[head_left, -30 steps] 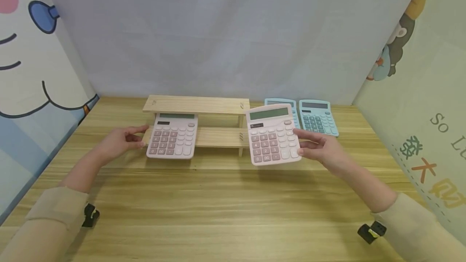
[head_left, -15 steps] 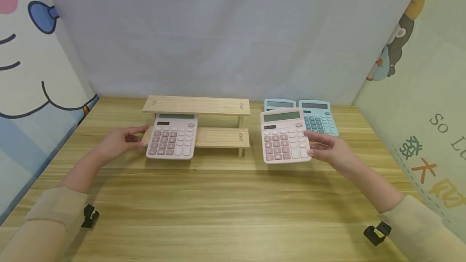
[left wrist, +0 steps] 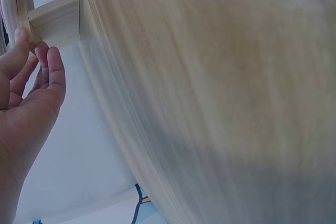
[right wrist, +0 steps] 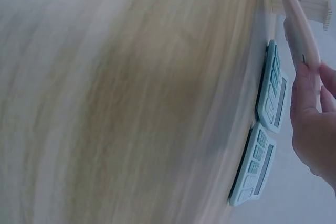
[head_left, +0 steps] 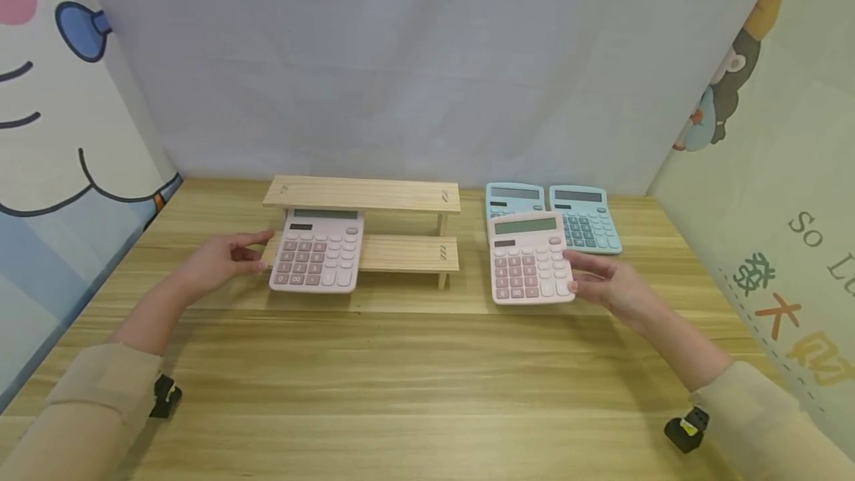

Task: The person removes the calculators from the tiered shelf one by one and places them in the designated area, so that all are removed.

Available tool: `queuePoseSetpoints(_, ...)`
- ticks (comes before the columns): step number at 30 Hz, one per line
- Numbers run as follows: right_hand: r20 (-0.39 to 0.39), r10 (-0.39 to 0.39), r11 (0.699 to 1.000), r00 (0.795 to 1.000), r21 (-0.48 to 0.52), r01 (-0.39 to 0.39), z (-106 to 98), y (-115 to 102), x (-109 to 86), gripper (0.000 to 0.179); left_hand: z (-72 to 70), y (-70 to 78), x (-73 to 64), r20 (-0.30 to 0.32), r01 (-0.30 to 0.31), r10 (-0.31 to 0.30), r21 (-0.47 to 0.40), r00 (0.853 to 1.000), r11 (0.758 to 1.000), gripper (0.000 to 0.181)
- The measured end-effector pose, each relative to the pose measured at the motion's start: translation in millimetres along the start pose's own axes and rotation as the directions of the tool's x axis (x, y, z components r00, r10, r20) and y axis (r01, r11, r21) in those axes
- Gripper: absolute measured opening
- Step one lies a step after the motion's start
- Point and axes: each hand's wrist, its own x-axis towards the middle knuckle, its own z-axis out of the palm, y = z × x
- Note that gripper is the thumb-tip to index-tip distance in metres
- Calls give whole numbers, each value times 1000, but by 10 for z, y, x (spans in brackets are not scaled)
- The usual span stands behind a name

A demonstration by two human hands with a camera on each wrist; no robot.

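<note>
My right hand (head_left: 614,286) pinches the right edge of a pink calculator (head_left: 531,266), thumb on one face and fingers on the other. In the right wrist view the pink calculator (right wrist: 302,30) is seen edge-on, raised off the table. At the left, my left hand (head_left: 217,264) pinches the left end of the lower board of a two-tier wooden shelf (head_left: 407,252); the left wrist view shows thumb and fingertips at that board's edge (left wrist: 32,38). Another pink calculator (head_left: 315,258) leans on the shelf's lower tier, its top edge tucked under the upper board.
Two blue calculators lie side by side at the back right: the left one (head_left: 514,199) is partly hidden behind the held calculator, the right one (head_left: 588,225) mostly shows. A pale curtain (head_left: 401,80) closes off the back of the wooden table (head_left: 401,384).
My right hand has carried the pink calculator to the right and a little lower, away from the shelf and in front of the blue calculators. My left hand has stayed put.
</note>
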Motion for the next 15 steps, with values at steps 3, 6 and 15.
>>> queuePoseSetpoints(3, 4, 2, 1000, 1000, -1, -2, -4, 30, 11, 68, 1, -1, 5, 2, 3, -3, 0, 1000, 1000, 63)
queuePoseSetpoints(6, 10, 9, 1000, 1000, -5, -9, -7, 53, 27, 67, 2, 0, 9, 0, 4, -4, 1, 1000, 1000, 63)
queuePoseSetpoints(15, 14, 69, 997, 998, -21, -68, -4, 68, 83, 68, 1, -21, 7, -3, -8, 8, -5, 1000, 1000, 62)
